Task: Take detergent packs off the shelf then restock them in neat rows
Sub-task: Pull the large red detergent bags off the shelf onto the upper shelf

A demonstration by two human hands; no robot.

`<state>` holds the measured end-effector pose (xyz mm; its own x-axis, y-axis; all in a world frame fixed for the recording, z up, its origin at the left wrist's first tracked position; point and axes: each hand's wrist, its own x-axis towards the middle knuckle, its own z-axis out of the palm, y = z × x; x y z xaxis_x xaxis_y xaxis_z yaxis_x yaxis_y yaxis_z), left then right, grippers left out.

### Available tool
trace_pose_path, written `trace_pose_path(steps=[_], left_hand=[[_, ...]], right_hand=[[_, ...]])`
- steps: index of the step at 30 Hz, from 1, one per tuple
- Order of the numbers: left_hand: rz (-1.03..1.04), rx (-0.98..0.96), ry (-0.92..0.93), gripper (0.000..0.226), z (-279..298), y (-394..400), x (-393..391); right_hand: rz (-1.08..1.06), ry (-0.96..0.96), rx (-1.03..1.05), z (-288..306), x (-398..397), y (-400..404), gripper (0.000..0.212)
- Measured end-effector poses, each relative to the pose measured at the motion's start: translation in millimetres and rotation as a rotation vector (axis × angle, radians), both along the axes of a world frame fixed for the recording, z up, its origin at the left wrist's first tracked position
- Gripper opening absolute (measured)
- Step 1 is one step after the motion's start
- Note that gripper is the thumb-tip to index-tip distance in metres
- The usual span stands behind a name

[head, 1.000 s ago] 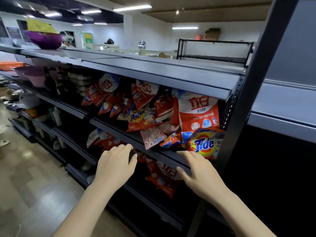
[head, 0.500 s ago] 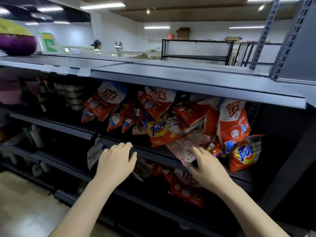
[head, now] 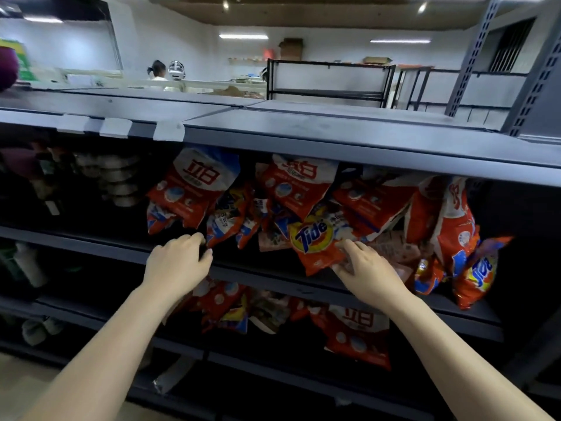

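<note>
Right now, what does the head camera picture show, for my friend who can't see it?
Two bare hands reach a dark shelf of jumbled detergent packs. The right hand touches an orange Tide pack; the left hand rests at the shelf's edge.

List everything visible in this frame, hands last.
Shelving unit: one, dark grey, several tiers.
Detergent packs: jumbled pile, mostly red and white, middle shelf; exact count unclear.
Tide pack: orange, front centre of pile.
Second Tide pack: orange, right end, hanging over the edge.
Lower packs: several, red, shelf below.
Label holders: three, pale, top shelf edge.
Left hand: at shelf edge, holding nothing.
Right hand: fingers on the Tide pack's lower corner.
</note>
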<state>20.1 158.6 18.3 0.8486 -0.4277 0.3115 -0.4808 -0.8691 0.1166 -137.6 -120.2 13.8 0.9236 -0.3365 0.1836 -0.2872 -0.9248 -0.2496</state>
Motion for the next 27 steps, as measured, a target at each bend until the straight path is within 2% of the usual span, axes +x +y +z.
trace_pose_path(steps=[5, 10, 20, 22, 24, 27], left_hand=[[-0.013, 0.003, 0.015, 0.034, 7, -2, 59], [0.002, 0.014, 0.125, 0.028, 2, -7, 110], [-0.009, -0.244, 0.286, 0.046, -22, -10, 187], [-0.047, -0.197, 0.308, 0.053, -16, -15, 198], [-0.064, -0.160, 0.336, 0.057, -8, -20, 209], [-0.033, -0.186, 0.367, 0.062, -9, -20, 235]], right_hand=[[-0.067, -0.010, 0.041, -8, 52, -5, 0.054], [-0.153, -0.017, 0.206, -19, 107, -20, 0.059], [-0.297, 0.056, 0.183, -25, 156, -42, 0.051], [-0.301, 0.034, 0.192, -25, 163, -43, 0.049], [-0.316, -0.006, 0.274, -26, 173, -46, 0.048], [-0.316, -0.093, 0.539, -22, 190, -45, 0.043]])
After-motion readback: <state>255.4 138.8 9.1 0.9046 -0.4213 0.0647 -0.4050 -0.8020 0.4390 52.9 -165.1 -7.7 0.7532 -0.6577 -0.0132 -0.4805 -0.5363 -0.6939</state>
